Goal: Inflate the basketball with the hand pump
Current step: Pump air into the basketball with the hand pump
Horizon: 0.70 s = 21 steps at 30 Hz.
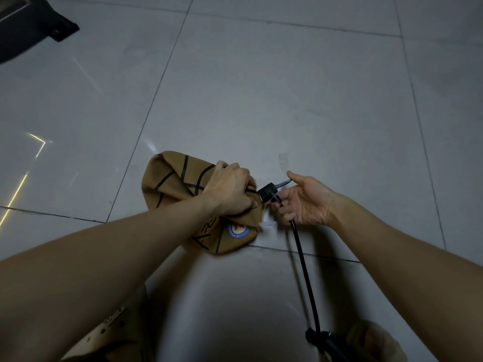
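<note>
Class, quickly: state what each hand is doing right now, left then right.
Left hand: closed, gripping the deflated basketball.
Right hand: closed round the pump hose, just behind its nozzle.

Left hand (230, 190) is clenched knuckles-up on the basketball (167, 184), bare forearm (117, 246) stretched in from lower left. Right hand (308, 202) is turned palm-inward, lower fingers (284, 211) curled round the pump hose (304, 262), one digit extended to the nozzle lever (283, 183).

Dark object (31, 24) lies on grey tiled floor (287, 87).
</note>
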{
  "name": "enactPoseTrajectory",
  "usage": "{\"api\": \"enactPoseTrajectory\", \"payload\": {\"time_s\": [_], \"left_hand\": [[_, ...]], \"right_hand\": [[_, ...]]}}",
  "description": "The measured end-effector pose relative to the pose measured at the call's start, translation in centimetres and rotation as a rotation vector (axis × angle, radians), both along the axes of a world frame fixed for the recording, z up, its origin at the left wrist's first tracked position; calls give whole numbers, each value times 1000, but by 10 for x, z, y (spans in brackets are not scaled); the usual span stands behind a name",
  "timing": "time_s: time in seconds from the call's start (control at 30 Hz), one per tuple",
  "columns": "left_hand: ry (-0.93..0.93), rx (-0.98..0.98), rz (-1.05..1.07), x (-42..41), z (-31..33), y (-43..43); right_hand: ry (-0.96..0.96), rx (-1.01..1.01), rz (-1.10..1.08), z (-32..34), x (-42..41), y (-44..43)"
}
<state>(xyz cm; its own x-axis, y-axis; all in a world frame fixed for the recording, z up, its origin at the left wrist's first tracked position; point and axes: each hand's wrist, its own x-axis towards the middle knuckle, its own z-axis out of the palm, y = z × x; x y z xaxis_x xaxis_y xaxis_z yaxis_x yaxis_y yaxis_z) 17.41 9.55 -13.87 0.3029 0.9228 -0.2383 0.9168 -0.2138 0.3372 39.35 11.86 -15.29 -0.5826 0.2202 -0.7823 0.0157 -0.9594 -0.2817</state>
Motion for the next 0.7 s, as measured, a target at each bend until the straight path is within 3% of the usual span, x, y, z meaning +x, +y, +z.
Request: {"api": "enactPoseTrajectory", "payload": {"time_s": [0.27, 0.7], "left_hand": [[16, 9, -222, 4, 7, 1], [73, -29, -240, 7, 2, 8]], "right_hand": [[17, -6, 21, 0, 0, 2], [-18, -30, -76, 0, 7, -10]]}}
